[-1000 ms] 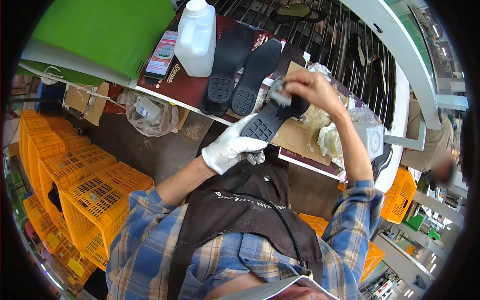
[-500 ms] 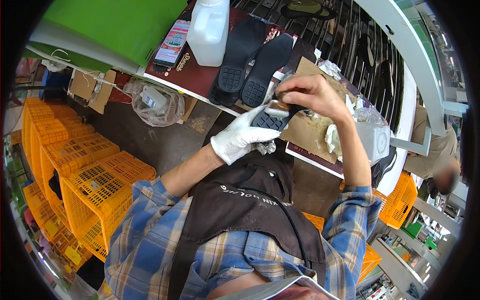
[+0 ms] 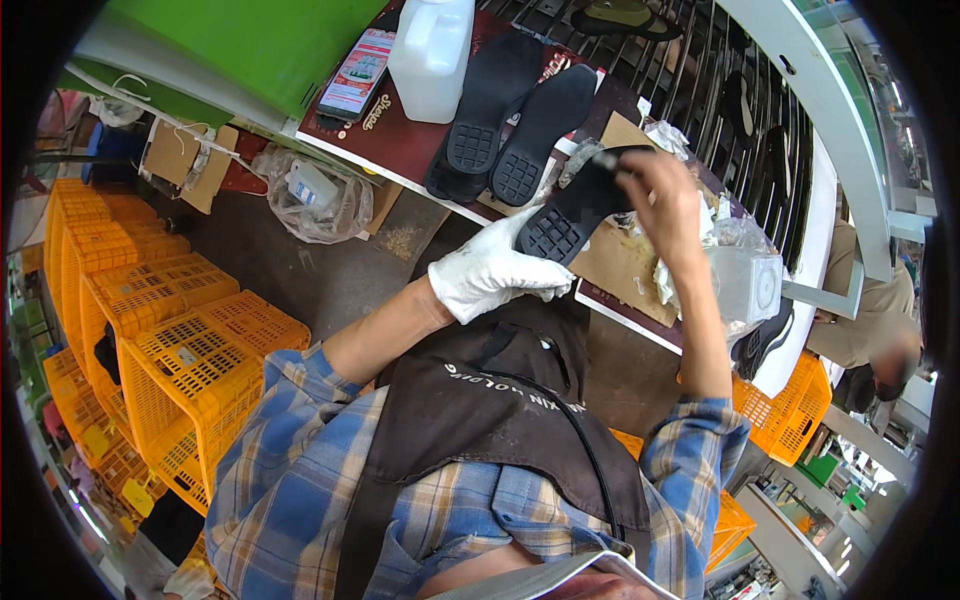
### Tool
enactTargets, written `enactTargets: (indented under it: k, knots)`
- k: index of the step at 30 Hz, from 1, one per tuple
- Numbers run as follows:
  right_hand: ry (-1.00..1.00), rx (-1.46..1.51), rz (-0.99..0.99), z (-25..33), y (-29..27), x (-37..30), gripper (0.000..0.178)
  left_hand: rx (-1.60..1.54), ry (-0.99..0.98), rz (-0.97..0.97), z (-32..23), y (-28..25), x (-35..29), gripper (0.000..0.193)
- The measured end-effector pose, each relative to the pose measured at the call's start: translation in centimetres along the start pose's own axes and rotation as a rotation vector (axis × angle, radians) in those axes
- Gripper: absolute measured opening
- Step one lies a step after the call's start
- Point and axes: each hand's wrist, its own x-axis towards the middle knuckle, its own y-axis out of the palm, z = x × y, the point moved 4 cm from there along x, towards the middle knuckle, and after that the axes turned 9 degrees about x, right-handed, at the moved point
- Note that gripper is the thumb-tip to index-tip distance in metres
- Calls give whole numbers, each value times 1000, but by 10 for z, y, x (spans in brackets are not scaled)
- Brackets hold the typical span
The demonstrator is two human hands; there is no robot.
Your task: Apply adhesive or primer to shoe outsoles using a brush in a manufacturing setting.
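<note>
Head view, and from where I stand the bare right hand (image 3: 665, 205) has swept up the black rubber shoe sole with a gridded heel (image 3: 552, 235); half a second ago it was down over the heel blocks, and now it is out by the toe end; I take that to mean the work runs along the whole length of the sole, not one spot. Its fingers are bent and pinched around a small blurred tool with a pale edge (image 3: 606, 160); the left hand (image 3: 495, 268), in a white knit glove, grips the sole by its heel, much as before, and holds it slantwise over the near edge of the maroon-topped bench (image 3: 410, 155).

On that surface, more black soles (image 3: 540, 125) lie heel-first toward the worker, beside a translucent white plastic jug (image 3: 432, 65) and a phone with a lit screen (image 3: 358, 75); under the working hand spreads a stained tan cardboard sheet (image 3: 620, 270); a dark metal-bar rack (image 3: 690, 90) stands behind; orange plastic crates (image 3: 215, 350) are stacked at the left, and a person in tan clothes (image 3: 850, 310) is off to the right.
</note>
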Motion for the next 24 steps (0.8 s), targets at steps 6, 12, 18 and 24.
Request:
enactTargets:
  k: [6,12,18,24]
  knots:
    - [147,452,121,32,-23,-38,24,-5,3,26,5,0,2,71]
    - [-168,187,33,58,-15,-28,27,-629,-18,42,24,-1,12,55]
    - [-77,359,127,79,-30,-62,32,-731,60,325,28,2,18,61]
    - [-195,252,92,88,-28,-63,34,-767,-30,131,33,8,21,67]
